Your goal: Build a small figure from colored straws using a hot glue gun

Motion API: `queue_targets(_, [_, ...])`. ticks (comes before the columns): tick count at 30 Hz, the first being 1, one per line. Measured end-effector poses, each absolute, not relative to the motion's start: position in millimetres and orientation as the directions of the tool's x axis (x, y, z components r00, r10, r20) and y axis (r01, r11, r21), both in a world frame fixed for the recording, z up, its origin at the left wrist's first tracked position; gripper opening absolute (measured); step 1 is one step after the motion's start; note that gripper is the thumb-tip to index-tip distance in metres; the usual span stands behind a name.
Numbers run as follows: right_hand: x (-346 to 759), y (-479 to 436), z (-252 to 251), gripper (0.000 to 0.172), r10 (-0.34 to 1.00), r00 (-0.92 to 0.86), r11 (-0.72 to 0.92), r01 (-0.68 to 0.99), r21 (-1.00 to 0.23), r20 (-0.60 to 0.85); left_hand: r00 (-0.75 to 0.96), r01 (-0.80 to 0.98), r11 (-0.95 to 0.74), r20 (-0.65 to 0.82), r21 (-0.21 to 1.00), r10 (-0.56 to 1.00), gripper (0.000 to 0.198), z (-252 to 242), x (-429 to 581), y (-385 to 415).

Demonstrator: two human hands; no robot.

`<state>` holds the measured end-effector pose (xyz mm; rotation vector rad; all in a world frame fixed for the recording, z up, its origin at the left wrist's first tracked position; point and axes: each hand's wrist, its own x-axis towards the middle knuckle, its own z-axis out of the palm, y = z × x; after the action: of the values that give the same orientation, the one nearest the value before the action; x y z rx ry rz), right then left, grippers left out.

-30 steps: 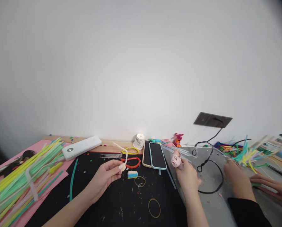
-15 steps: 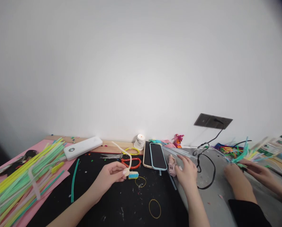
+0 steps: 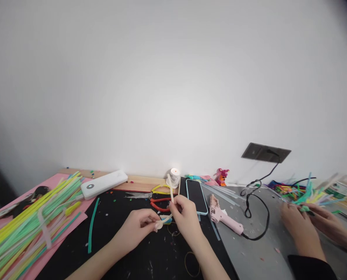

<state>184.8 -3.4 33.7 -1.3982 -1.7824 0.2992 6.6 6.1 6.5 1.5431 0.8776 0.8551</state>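
My left hand (image 3: 138, 227) pinches the curled lower end of a cream pipe cleaner (image 3: 170, 189) above the black mat (image 3: 132, 252). My right hand (image 3: 185, 218) has its fingers closed on the same pipe cleaner's stem, which sticks up between both hands. A small blue and white piece (image 3: 166, 219) lies just behind my fingertips. The pink glue gun (image 3: 224, 217) lies on the grey surface to the right, with no hand on it, and its black cord (image 3: 260, 217) loops off toward the wall socket (image 3: 265, 152).
A bundle of green and yellow pipe cleaners (image 3: 36, 221) lies on pink paper at left. A white case (image 3: 103, 183), scissors (image 3: 138, 195), red loop (image 3: 160, 204) and phone (image 3: 197, 196) sit behind my hands. Another person's hands (image 3: 304, 225) work coloured pipe cleaners at right.
My right hand let go of the pink glue gun, which now lies on the grey surface, and moved left to grip the cream pipe cleaner held by my left hand.
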Motion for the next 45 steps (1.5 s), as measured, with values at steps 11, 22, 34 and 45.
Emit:
queue_targets(11, [195.0,-6.5,12.5,0.031,0.909,0.059,0.260,0.696,-0.669,0.414,0.275,-0.125,0.065,-0.029,0.990,0.961,0.015,0.7,5.3,18.0])
queue_targets(22, [179.0,-8.7,0.5,0.031,0.924,-0.001,0.300,0.624,-0.722,0.383,0.206,-0.208,0.134,-0.090,0.969,0.974,0.024,-5.7,0.2,19.6])
queue_targets(34, [164.8,-16.5,1.7,0.026,0.935,-0.058,0.324,0.547,-0.772,0.351,0.130,-0.314,0.155,-0.119,0.937,0.984,0.030,-0.7,7.3,11.4])
queue_targets(45, [156.3,-18.8,1.5,0.024,0.956,-0.077,0.285,0.480,-0.830,0.283,0.140,-0.371,0.193,-0.150,0.908,0.979,0.031,2.5,9.9,7.0])
